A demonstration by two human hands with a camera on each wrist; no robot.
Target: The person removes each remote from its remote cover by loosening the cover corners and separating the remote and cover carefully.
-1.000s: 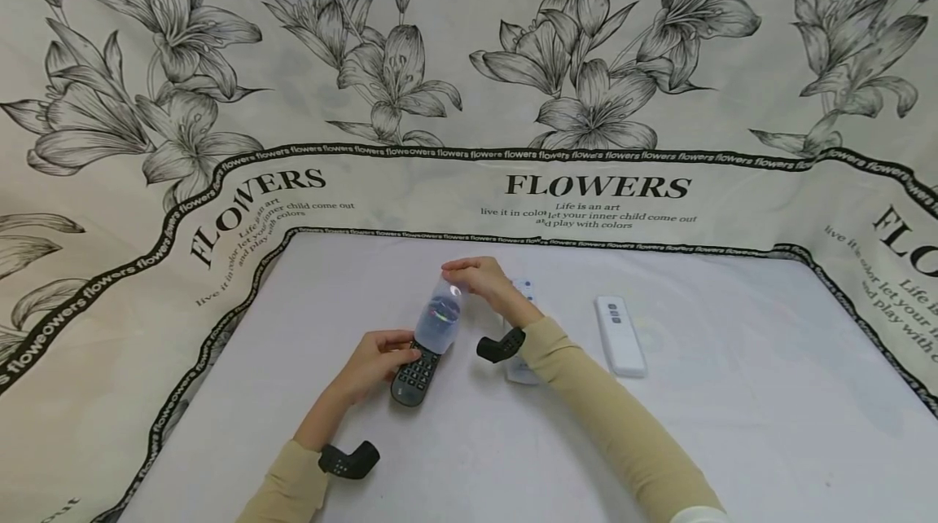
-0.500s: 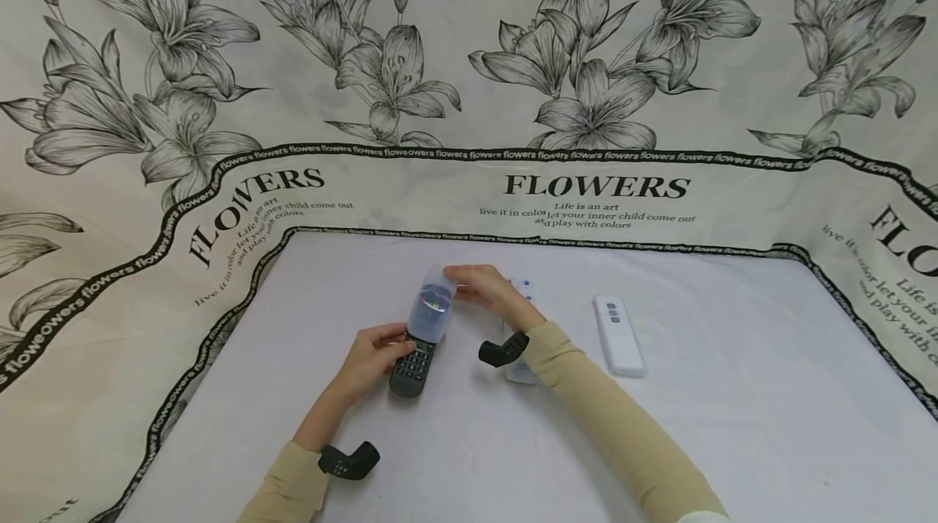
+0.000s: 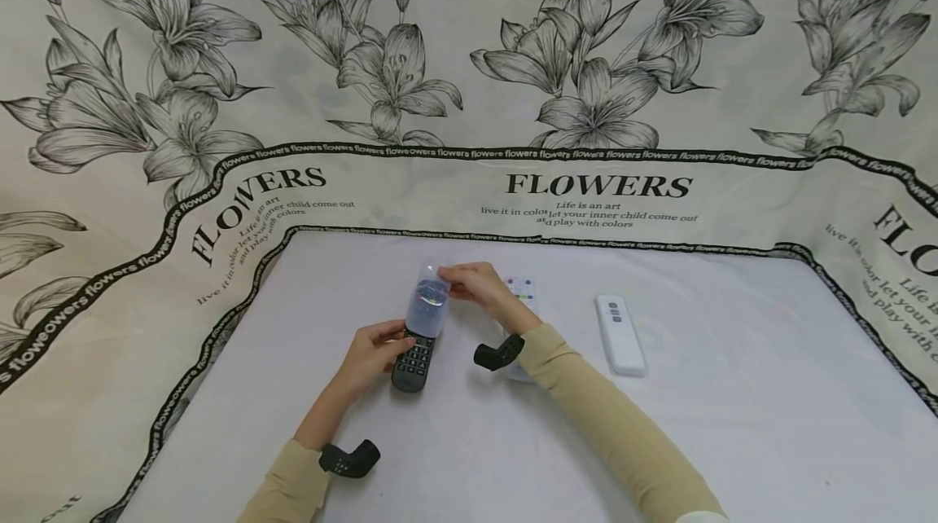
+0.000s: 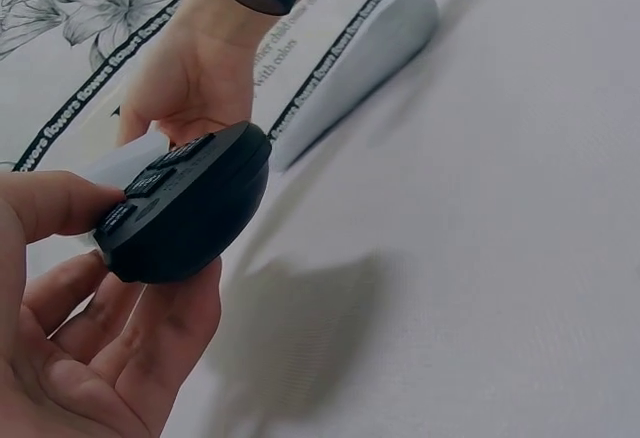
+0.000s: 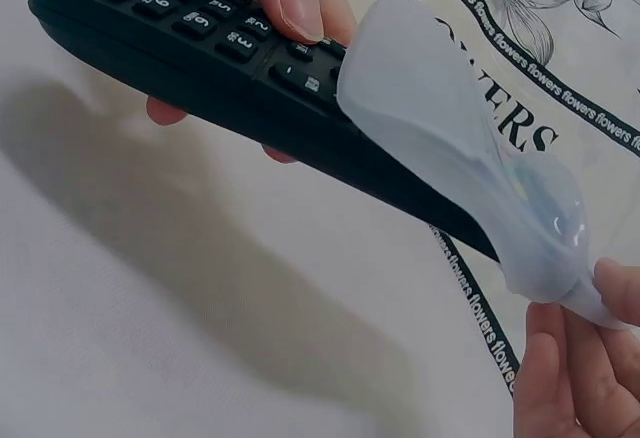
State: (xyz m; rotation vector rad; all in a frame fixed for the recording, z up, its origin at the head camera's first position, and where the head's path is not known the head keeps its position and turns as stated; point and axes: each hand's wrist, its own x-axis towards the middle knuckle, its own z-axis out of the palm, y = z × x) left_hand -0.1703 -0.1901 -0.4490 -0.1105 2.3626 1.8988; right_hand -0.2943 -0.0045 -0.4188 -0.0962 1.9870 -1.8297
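Flowery cloth (image 3: 469, 42) backs your bench (image 3: 733, 344). L hand (image 3: 370, 356): fingers clamped on remote (image 3: 413, 364), left of mid. R hand (image 3: 479, 287): fingers pinch far end of cover (image 3: 425, 314). Both just swung straighter; cover's still abt half on.

A cloudy cover (image 3: 427, 311) hides the black remote's (image 3: 414, 362) end toward the table's (image 3: 733, 344) far edge; the right arm (image 3: 608, 409) partly obscures a pale remote (image 3: 523, 289).
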